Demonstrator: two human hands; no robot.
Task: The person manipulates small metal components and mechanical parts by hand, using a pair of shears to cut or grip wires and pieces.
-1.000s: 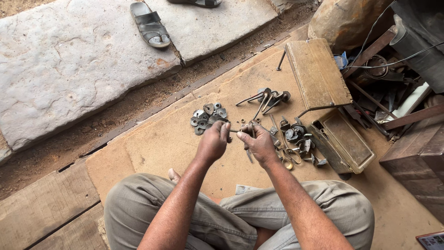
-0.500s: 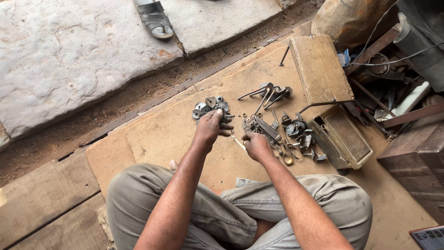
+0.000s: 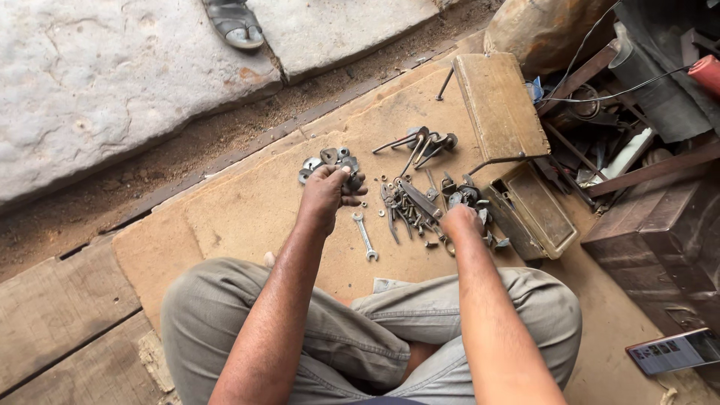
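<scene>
The left hand [image 3: 326, 193] is curling over the washers [image 3: 324, 159] on the board [image 3: 247, 210], grip closing on a few – better to pinch them flat than scoop. The right hand [image 3: 460, 222] is resting knuckles-up on the tools [image 3: 409, 202]; whether its grip is holding anything, I cannot tell. A spanner [image 3: 364, 235] is lying between both hands. The wooden box [image 3: 534, 210] is standing open – mostly bare inside, lid [image 3: 499, 105] tipped back.

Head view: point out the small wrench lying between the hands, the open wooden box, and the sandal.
small wrench [image 3: 364, 235]: head view, middle of its shaft.
open wooden box [image 3: 556, 241]: head view, near rim of the tray.
sandal [image 3: 234, 21]: head view, on its strap.
</scene>
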